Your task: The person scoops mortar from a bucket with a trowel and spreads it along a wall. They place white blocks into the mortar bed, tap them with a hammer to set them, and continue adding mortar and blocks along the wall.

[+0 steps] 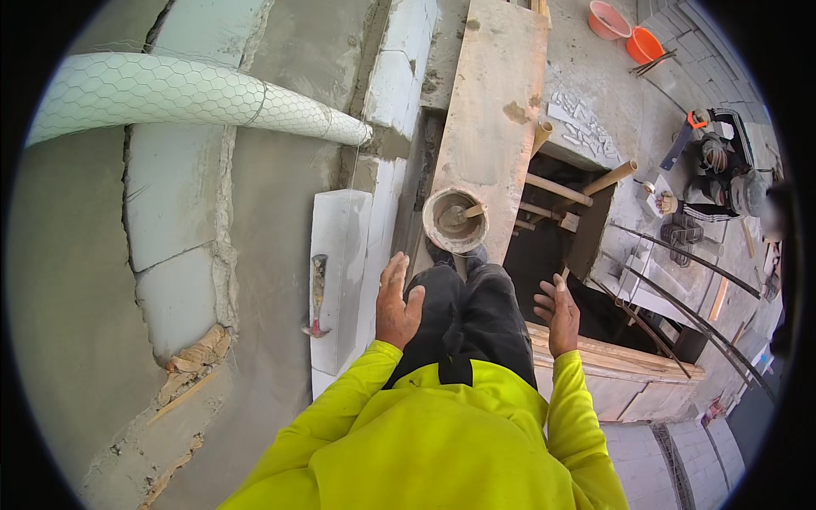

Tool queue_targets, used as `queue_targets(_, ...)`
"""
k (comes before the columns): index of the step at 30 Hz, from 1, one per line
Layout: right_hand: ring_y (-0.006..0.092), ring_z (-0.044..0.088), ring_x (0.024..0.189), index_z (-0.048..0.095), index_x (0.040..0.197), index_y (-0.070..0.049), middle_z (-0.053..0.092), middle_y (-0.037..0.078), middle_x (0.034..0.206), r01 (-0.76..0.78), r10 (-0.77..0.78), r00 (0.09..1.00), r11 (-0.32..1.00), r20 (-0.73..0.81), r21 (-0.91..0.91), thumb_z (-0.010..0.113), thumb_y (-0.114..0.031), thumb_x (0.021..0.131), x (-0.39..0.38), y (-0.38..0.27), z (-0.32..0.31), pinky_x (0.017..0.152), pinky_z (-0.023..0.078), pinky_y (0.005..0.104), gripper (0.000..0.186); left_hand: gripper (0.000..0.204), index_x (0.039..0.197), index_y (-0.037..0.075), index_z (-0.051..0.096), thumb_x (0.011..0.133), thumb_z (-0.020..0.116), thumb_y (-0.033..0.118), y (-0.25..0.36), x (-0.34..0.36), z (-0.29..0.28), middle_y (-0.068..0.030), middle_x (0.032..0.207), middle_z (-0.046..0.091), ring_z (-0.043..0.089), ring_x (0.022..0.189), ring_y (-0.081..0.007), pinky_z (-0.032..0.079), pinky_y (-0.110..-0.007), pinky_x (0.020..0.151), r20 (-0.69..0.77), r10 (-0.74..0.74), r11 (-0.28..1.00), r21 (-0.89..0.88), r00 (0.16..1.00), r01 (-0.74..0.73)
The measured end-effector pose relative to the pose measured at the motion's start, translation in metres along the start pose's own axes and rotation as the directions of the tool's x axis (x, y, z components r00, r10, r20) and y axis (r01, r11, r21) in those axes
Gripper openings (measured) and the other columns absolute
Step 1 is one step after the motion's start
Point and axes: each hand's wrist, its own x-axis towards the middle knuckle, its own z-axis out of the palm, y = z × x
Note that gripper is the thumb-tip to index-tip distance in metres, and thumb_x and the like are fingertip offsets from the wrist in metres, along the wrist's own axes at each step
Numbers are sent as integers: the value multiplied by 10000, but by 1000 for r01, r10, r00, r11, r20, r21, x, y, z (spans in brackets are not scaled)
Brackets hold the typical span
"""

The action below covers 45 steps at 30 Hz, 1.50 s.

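Bucket (432, 229) | round, open-topped | greyish, smeared | wooden-ended tool (474, 211) resting inside

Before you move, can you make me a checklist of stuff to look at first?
1. Hands free: ok. The left hand and right hand are both empty.
2. Tool inside the bucket: ok. The tool's wooden handle sticks up from it.
3. Hammer well away from the edge: not ok. It lies on the white block, its head at the block's left edge.
4. Opening covered: not ok. It gapes right of the plank.
5. Shoes standing firmly: cannot tell. The bucket partly hides them.
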Motion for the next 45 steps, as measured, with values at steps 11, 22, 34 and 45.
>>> queue_targets(11, 325, 365, 1439, 230, 1574, 8, 340, 196, 1588, -91, -211, 822, 868, 529, 488, 164, -812, 937, -56, -96, 75, 1193, 281, 424, 1040, 812, 1563, -1, 261, 999, 394, 568, 119, 44, 48, -206, 1643, 217, 156, 1538, -360, 34, -631, 1201, 138, 674, 713, 134, 726, -688)
queue_targets(22, 446, 349, 1435, 376, 1510, -6, 364, 285, 1550, 338, -538, 841, 444, 55, -830, 469, -506, 1022, -12, -55, -97, 1182, 297, 453, 706, 676, 1327, -103, 561, 885, 603, 407, -164, -15, -15, -337, 1307, 584, 555, 1265, -434, 415, -428, 1099, 72, -401, 867, 352, 913, 353)
queue_targets(34, 408, 637, 1149, 684, 1235, -30, 687, 237, 1183, -17, -249, 949, 575, -195, -818, 658, -370, 922, 0, 85, -168, 1016, 497, 417, 463, 592, 1213, -115, 629, 864, 564, 359, -202, -73, 6, -338, 1183, 640, 604, 1154, -460, 456, -439, 1018, 73, -483, 858, 236, 873, 455)
queue_targets(45, 349, 669, 1135, 516, 1420, -17, 636, 242, 1302, 155, -285, 958, 600, -28, -785, 699, -184, 885, 35, -3, -144, 986, 524, 398, 590, 588, 1332, -99, 568, 901, 564, 301, -158, -70, 8, -301, 1277, 626, 590, 1227, -407, 428, -389, 1066, 35, -495, 869, -10, 868, 495)
